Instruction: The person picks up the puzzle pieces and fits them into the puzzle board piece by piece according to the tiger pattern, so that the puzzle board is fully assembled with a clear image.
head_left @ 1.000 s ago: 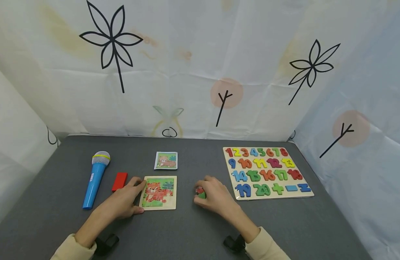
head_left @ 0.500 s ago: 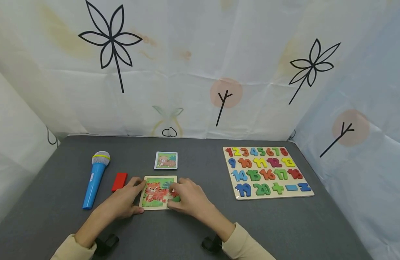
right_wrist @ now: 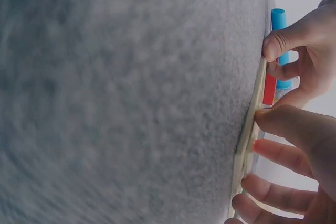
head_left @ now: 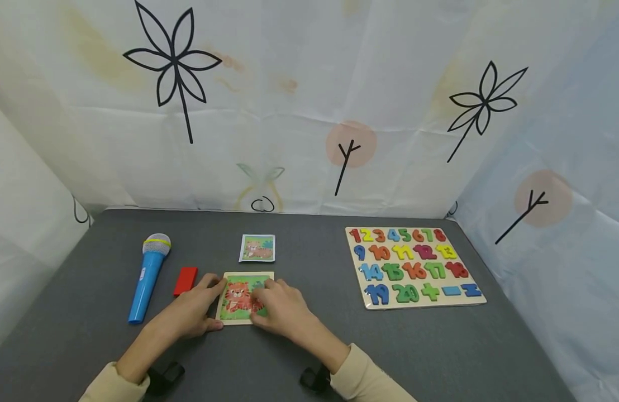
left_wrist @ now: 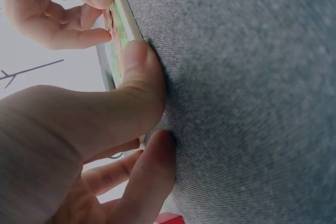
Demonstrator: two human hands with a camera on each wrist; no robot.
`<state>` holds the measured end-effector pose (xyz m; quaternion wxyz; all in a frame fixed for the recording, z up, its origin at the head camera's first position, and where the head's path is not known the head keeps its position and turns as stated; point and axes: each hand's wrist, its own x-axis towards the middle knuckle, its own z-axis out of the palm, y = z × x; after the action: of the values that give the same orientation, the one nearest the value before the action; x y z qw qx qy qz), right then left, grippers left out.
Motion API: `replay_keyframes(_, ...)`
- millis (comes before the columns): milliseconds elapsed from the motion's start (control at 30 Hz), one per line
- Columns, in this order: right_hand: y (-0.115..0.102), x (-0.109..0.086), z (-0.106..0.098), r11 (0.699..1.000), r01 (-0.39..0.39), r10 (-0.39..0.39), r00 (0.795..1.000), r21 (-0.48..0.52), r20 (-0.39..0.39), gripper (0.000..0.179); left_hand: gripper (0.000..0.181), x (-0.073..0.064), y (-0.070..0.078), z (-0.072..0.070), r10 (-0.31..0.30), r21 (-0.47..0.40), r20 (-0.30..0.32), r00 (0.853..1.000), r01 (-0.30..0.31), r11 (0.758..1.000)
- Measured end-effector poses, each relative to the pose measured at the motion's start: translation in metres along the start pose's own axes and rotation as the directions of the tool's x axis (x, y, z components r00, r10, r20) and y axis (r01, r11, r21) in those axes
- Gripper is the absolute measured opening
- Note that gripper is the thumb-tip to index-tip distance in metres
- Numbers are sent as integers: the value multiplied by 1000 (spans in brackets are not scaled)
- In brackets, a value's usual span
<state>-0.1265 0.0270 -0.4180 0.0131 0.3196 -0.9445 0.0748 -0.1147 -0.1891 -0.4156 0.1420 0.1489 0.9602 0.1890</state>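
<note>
A square wooden puzzle board point(head_left: 235, 322) with a red tiger on green lies in front of me. My left hand point(head_left: 191, 310) holds its left side, fingertip at the upper corner and thumb at the lower one. Over the board's right half, my right hand point(head_left: 285, 308) pinches a puzzle piece point(head_left: 260, 307) with tiger stripes and green, low in the picture; the fingers hide part of it. In the right wrist view the right thumb point(right_wrist: 273, 120) sits at the board's near edge. A small tiger picture card point(head_left: 257, 248) lies just behind the board.
On the left lie a blue toy microphone point(head_left: 148, 276) and a red block point(head_left: 185, 280), the block close beside my left hand. A number puzzle board point(head_left: 472, 301) with colourful numerals is at the right. White printed cloth point(head_left: 289, 111) stands around the grey table point(head_left: 309, 240).
My right hand has carried the puzzle piece left from the bare table onto the board's right half, shifting slightly further left in the last half second. The left hand has stayed put.
</note>
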Motion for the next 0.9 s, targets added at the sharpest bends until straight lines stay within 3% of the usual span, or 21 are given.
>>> replay_keyframes(367, -1, -2, -5, 999, -21, 19, 998, 40, 61, 21, 89, 0, -3, 0, 6, 7, -10, 1000, -6, 1000)
replay_keyframes(633, -2, -2, -2, 999, -13, 12, 999, 47, 32, 10, 89, -1, -4, 1, 0, 4, -8, 1000, 0, 1000)
replay_keyframes(900, -1, -5, -4, 1000, -29, 29, 999, 5, 31, 15, 88, -2, -7, 1, 33, -5, -21, 999, -33, 999)
